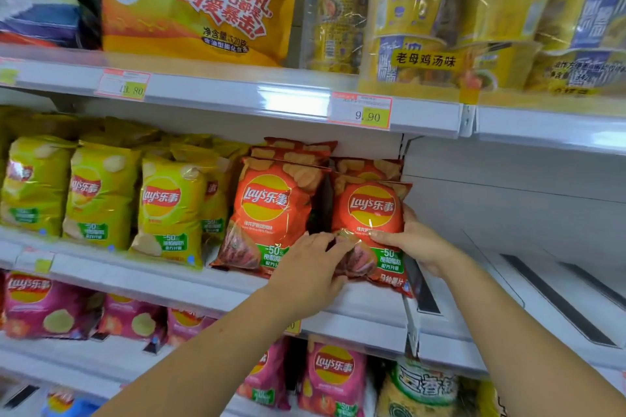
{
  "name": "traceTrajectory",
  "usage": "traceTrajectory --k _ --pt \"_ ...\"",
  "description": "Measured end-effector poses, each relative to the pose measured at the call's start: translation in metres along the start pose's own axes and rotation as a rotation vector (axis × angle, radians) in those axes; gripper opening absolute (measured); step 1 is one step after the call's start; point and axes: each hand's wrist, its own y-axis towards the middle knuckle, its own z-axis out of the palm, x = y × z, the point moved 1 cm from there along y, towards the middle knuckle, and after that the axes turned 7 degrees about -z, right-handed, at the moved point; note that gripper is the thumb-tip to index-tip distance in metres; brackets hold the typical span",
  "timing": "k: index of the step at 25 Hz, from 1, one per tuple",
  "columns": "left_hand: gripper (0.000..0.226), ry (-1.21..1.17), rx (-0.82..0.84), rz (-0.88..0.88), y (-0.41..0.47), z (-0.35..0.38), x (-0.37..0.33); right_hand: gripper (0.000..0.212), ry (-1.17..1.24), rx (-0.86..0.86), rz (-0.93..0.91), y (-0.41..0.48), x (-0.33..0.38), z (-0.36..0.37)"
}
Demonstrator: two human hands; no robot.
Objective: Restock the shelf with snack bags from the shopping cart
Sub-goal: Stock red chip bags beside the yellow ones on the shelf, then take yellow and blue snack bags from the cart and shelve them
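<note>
A red Lay's chip bag point(371, 210) stands upright at the right end of the middle shelf point(210, 288). My right hand point(415, 242) grips its lower right side, thumb on the front. My left hand point(310, 267) holds the bag's lower left edge with curled fingers. More red bags stand behind it, and another red bag point(267, 213) stands just to the left. The shopping cart is out of view.
Yellow-green Lay's bags point(101, 193) fill the shelf's left half. Pink bags point(50, 308) sit on the shelf below. Above are a large orange snack bag point(200, 0) and yellow cup packs point(474, 20). The shelf bay point(528, 274) to the right is bare, with a divider beside the bag.
</note>
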Motion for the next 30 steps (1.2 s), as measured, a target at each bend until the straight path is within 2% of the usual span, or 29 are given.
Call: traceTrajectory --k 2,4,6,8,9,11,14,17,25,30 --pt "0.054 -0.055 -0.037 -0.009 -0.001 0.001 0.002 0.079 -0.031 0.080 0.042 0.000 0.006 -0.002" --pt "0.052 -0.124 -0.074 -0.014 -0.005 0.002 0.007 0.070 -0.078 0.062 0.038 -0.004 0.011 0.003" --pt "0.049 -0.195 -0.125 -0.015 -0.012 0.001 0.013 0.062 -0.188 -0.176 -0.057 -0.013 0.016 0.010" --pt "0.045 -0.241 -0.206 -0.008 -0.025 -0.004 0.024 0.054 -0.332 -0.462 -0.245 -0.029 0.024 0.028" --pt "0.043 -0.251 -0.248 0.003 -0.033 -0.007 0.031 0.048 -0.365 -0.539 -0.354 -0.041 0.033 0.044" --pt "0.041 -0.253 -0.324 0.012 -0.057 -0.017 0.052 0.037 -0.394 -0.570 -0.573 -0.062 0.051 0.085" --pt "0.041 -0.261 -0.356 -0.057 -0.112 -0.036 0.101 0.031 -0.347 -0.473 -0.734 -0.086 0.075 0.164" --pt "0.045 -0.207 -0.317 -0.241 -0.195 -0.042 0.172 0.032 -0.270 -0.322 -0.815 -0.107 0.092 0.265" --pt "0.045 -0.127 -0.130 -0.676 -0.461 -0.066 0.373 0.028 -0.147 0.153 -0.653 -0.178 0.134 0.567" --pt "0.048 -0.154 -0.068 -1.061 -0.618 -0.068 0.461 0.023 -0.185 0.425 -0.597 -0.208 0.141 0.728"
